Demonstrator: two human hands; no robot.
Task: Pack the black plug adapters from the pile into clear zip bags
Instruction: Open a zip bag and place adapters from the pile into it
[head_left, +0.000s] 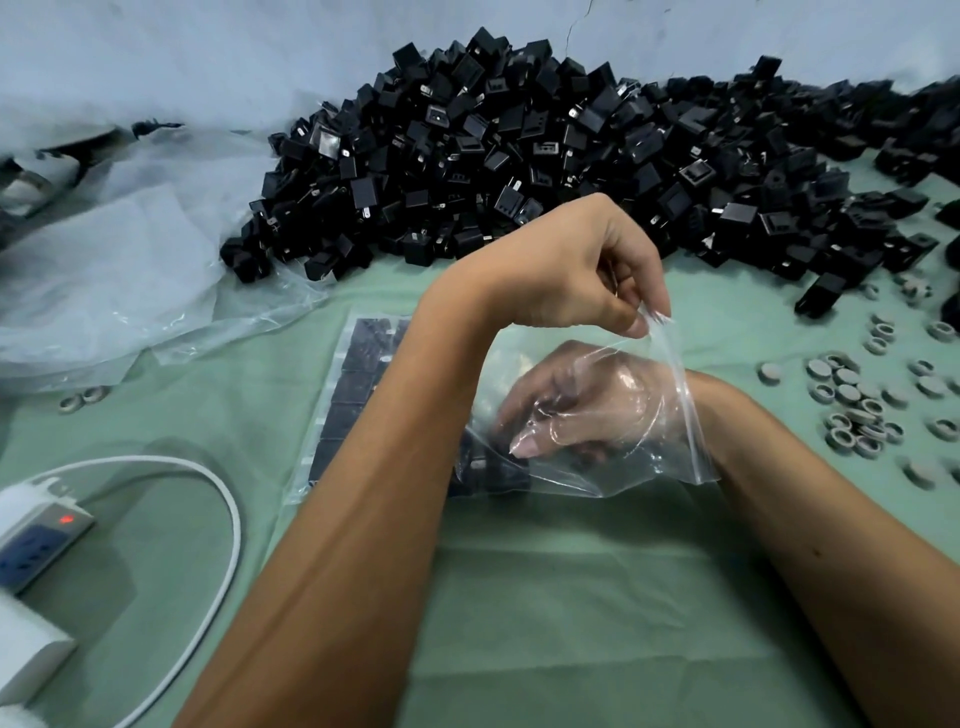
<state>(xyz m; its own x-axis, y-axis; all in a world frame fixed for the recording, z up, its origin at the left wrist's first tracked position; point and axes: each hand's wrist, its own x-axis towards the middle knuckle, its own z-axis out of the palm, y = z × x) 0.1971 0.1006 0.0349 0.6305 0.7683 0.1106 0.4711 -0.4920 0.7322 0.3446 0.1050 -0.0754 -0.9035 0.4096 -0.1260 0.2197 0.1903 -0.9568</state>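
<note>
A big pile of black plug adapters (519, 150) lies along the back of the green table. A clear zip bag (670, 415) lies in the middle, with rows of black adapters (353, 374) packed flat in its left part. My left hand (582, 265) pinches the bag's upper lip and lifts it open. My right hand (582, 405) is inside the bag, seen through the plastic, its fingers curled over an adapter (493, 462) near the packed rows. Whether the fingers grip that adapter is unclear through the plastic.
Crumpled clear plastic sheeting (119, 270) covers the left back. Several grey rubber rings (857, 405) are scattered at the right. A white power strip (36, 535) with a red light and its white cable (228, 509) sit at the lower left. The green cloth (571, 597) fills the foreground.
</note>
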